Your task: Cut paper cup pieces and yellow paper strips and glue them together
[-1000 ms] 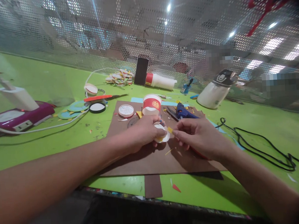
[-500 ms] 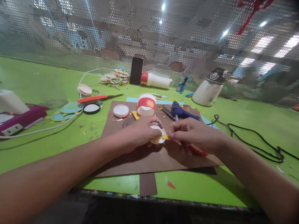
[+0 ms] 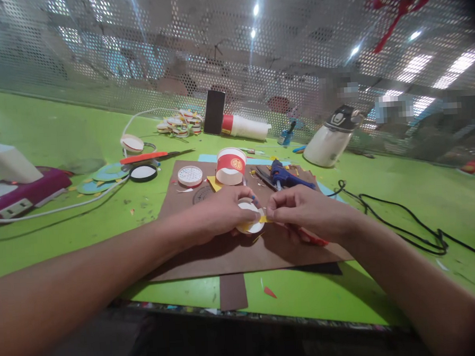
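Note:
My left hand (image 3: 227, 210) is closed on a small white paper disc (image 3: 251, 226), thumb pressed on its top face. In my right hand (image 3: 298, 209), thumb and forefinger pinch the end of a narrow yellow paper strip (image 3: 264, 219), which lies against the disc's right side. Red scissor handles (image 3: 314, 236) show beneath my right hand; whether its lower fingers hold them cannot be made out. A red and white paper cup (image 3: 231, 166) stands just behind my hands on a brown paper sheet (image 3: 210, 258). A blue glue gun (image 3: 287, 176) lies behind my right hand.
A round white lid (image 3: 190, 175) sits at the sheet's back left. Beyond are an orange-handled cutter (image 3: 144, 157), a propped phone (image 3: 214, 112) and a white kettle-like jug (image 3: 331, 138). A black cable (image 3: 402, 217) loops on the right. A purple power strip (image 3: 27, 191) stands left.
The view has shifted slightly. Both hands stay together at the disc, and the disc appears turned a little, with the yellow strip now closer against its edge.

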{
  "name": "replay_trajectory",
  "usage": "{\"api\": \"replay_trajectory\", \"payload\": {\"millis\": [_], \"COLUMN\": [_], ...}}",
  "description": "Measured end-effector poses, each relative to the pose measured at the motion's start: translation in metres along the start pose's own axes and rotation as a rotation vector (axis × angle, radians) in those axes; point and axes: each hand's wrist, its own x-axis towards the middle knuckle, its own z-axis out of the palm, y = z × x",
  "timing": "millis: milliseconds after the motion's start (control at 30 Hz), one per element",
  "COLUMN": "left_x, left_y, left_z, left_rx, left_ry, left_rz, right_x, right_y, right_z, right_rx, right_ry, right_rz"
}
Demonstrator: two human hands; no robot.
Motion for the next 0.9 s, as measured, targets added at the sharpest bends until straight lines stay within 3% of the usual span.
{"api": "replay_trajectory", "payload": {"millis": [300,500,667,900], "left_x": [0.001,0.0,0.004,0.003], "left_y": [-0.003,0.0,-0.005,-0.001], "left_z": [-0.001,-0.001,-0.002,-0.001], "left_rx": [-0.01,-0.043,-0.091,-0.196], "left_ry": [0.031,0.096,0.119,0.077], "left_rz": [-0.01,-0.005,0.024,0.011], "right_x": [-0.001,-0.001,0.002,0.003], "right_y": [-0.002,-0.003,0.003,0.007], "right_z": [0.0,0.005,0.013,0.013], "right_rx": [-0.016,-0.069,-0.109,-0.134], "right_ry": [0.029,0.118,0.268,0.301], "right_rz": [-0.005,-0.067,-0.146,-0.199]}}
